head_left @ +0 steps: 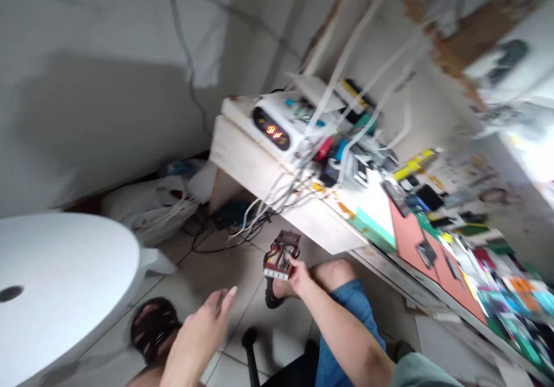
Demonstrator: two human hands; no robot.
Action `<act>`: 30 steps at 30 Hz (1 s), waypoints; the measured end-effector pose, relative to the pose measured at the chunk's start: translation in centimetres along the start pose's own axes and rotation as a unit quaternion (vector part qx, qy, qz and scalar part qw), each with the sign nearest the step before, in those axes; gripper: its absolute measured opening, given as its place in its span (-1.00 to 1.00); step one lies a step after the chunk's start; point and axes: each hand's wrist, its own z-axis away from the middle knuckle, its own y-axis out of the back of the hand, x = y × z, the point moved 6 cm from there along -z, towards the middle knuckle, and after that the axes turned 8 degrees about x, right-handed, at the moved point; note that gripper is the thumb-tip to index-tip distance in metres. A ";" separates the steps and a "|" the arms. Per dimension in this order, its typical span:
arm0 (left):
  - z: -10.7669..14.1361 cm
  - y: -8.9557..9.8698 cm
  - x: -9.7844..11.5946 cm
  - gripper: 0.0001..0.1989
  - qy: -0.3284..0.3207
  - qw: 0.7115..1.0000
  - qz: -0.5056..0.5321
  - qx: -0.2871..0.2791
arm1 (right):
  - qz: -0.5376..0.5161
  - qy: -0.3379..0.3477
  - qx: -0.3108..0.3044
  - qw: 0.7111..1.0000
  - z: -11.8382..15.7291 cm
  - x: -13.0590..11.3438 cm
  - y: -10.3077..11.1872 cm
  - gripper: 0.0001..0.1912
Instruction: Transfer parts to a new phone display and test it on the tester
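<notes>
1. holding a circuit board (pixel 281 255) in mid-air, already picked up and off the table (pixel 246 153); below the table's front edge and over a sandal (pixel 273 300) on the floor (pixel 225 263).
2. looking whole at this stage, with dark wires bunched on its face and a white strip (pixel 276 274) along 1 edge; nothing visibly taken apart, though too blurred to judge any finished or unfinished work.
3. gripping with the right hand (pixel 300 278), fingers closed on the board's side near 1 corner; forearm slanting in from the lower right, past a bent knee (pixel 340 271).
4. hovering with the left hand (pixel 194 329) at lower centre, apart from the board; thumb extended, fingers loosely curled. cannot tell, through the motion blur, whether empty or lightly pinching something small.
5. leaving both hands clear of the table, with only 1 of the 2 on the board.
6. resting on the table: a white box (pixel 272 130) with a lit display, a yellow tool (pixel 413 165) and a pink mat (pixel 418 248). hanging from its front edge, near the board: loose cables (pixel 255 225).
</notes>
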 end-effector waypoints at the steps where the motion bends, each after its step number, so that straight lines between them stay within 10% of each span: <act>1: 0.2 -0.1 1.3 -0.55 0.007 0.999 0.043 -0.006 | -0.011 -0.007 -0.001 1.000 2.8 0.4 1.7 -0.59; 5: 3.3 -2.4 6.0 -0.46 0.049 0.984 0.162 -0.047 | -0.042 -0.024 -0.043 0.998 13.3 2.0 7.8 -0.63; 15: 24.1 -16.2 13.6 -0.18 0.121 0.861 0.442 -0.220 | -0.058 0.129 -0.161 0.977 28.8 -4.9 14.8 -0.62; 20: 27.7 -17.4 13.9 -0.09 0.164 0.852 0.449 -0.215 | 0.055 0.207 -0.185 0.959 31.6 -9.4 17.8 -0.60; 26: 29.2 -15.9 18.3 -0.09 0.032 0.966 0.255 -0.001 | 0.160 0.341 -0.072 0.923 32.4 -17.1 23.0 -0.71; 30: 29.3 -17.4 20.5 -0.14 0.044 0.915 0.387 -0.106 | 0.187 0.413 -0.046 0.890 33.5 -21.5 24.3 -0.75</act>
